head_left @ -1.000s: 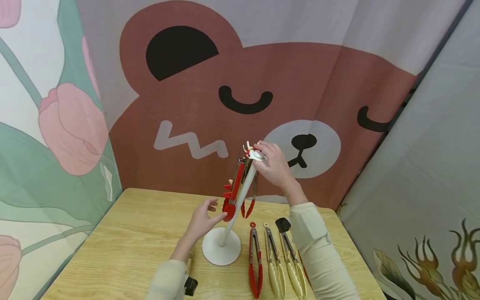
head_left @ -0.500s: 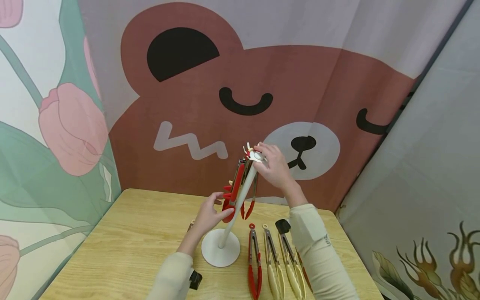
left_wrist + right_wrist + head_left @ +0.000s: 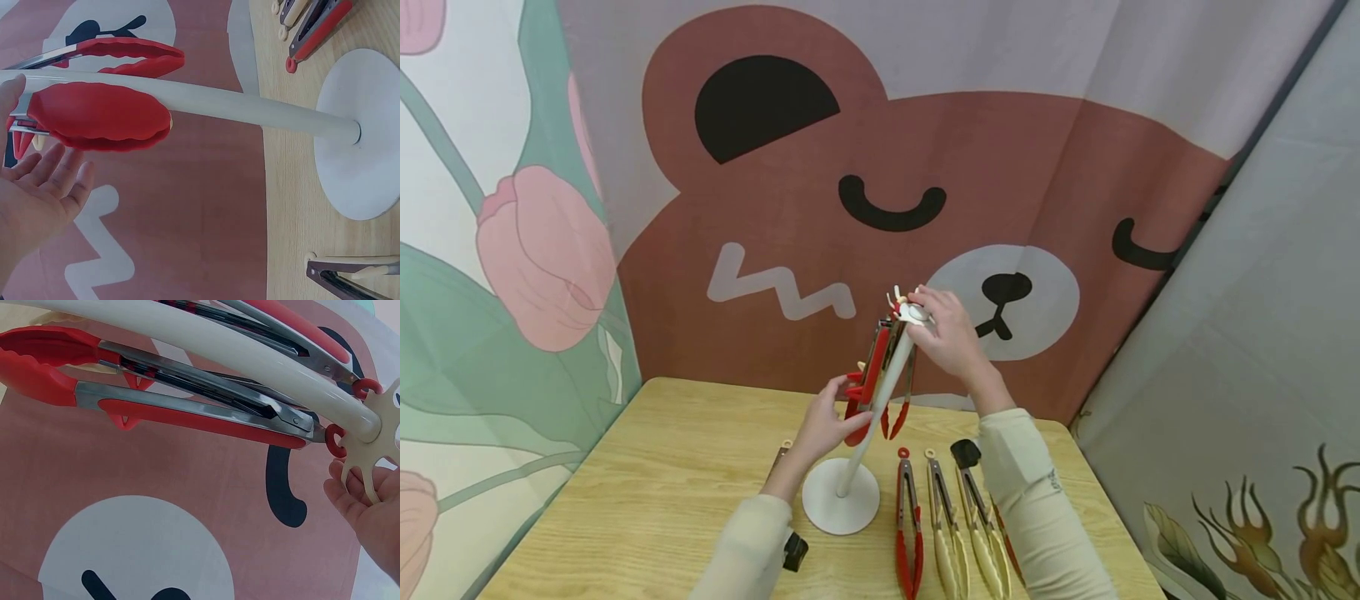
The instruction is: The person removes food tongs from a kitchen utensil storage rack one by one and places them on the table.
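A white utensil stand with a slim pole (image 3: 889, 379) and a pronged top (image 3: 365, 453) rises from a round base (image 3: 841, 518). My right hand (image 3: 951, 333) grips the pronged top, fingers curled behind the prongs in the right wrist view. Red-headed tongs (image 3: 97, 115) hang from it beside the pole, ring up and heads down. My left hand (image 3: 823, 427) is around their lower part, thumb on one side and loosely spread fingers on the other; in the left wrist view these fingers lie below the red heads with a gap. Other red tongs (image 3: 40, 375) hang on the pole's far side.
On the wooden table (image 3: 700, 467), red tongs (image 3: 909, 525) and cream-headed tongs (image 3: 951, 533) lie in a row right of the base, one pair beside a black end (image 3: 966, 452). More tongs (image 3: 337, 281) lie left of the base, partly under my left forearm. A bear-print curtain (image 3: 760, 217) hangs behind.
My left hand has moved right and slightly up, its thumb now crossing the hanging tongs toward the pole. The right hand keeps its hold on the stand's top.
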The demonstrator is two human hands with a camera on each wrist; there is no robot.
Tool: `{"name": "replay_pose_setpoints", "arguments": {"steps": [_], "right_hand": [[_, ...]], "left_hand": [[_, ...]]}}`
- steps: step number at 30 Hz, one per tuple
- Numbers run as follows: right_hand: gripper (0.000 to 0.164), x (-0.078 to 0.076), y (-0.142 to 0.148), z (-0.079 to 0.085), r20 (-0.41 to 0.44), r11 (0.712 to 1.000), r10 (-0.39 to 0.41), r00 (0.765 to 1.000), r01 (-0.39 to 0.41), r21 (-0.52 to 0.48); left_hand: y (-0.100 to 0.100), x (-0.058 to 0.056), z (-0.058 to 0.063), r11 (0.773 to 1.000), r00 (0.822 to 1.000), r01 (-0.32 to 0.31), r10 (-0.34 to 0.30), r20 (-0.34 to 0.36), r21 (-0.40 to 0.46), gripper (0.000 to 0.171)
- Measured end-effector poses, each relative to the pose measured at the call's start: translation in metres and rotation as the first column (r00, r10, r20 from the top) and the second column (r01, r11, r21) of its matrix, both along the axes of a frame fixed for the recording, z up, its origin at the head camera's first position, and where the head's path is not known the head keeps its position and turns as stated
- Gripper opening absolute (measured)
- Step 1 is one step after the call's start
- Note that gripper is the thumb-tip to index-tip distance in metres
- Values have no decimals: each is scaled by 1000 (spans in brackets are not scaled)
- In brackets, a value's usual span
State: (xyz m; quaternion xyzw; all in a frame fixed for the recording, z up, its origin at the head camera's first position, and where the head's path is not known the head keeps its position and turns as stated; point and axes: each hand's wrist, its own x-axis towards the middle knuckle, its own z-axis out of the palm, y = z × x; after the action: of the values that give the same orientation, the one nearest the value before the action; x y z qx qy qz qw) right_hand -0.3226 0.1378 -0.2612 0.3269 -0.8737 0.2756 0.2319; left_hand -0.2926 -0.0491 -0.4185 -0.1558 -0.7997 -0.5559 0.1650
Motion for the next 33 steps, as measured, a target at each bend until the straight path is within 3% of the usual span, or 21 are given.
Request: {"name": "replay_pose_setpoints", "arguments": {"steps": [16,23,33], "right_hand": [[45,0,0,0,-21,1000,9,1000,-9,-2],[44,1,0,0,-19,1000,6,1000,-6,1],[45,1,0,1,-21,1000,11,1000,-11,5]], "left_hand": [[3,-2,2,999,1000,17,-18,13,47,51],[3,-5,0,1000,1000,10,-11,8,23,44],[3,-7,-2,992,997,60,-64,32,113,32]]}}
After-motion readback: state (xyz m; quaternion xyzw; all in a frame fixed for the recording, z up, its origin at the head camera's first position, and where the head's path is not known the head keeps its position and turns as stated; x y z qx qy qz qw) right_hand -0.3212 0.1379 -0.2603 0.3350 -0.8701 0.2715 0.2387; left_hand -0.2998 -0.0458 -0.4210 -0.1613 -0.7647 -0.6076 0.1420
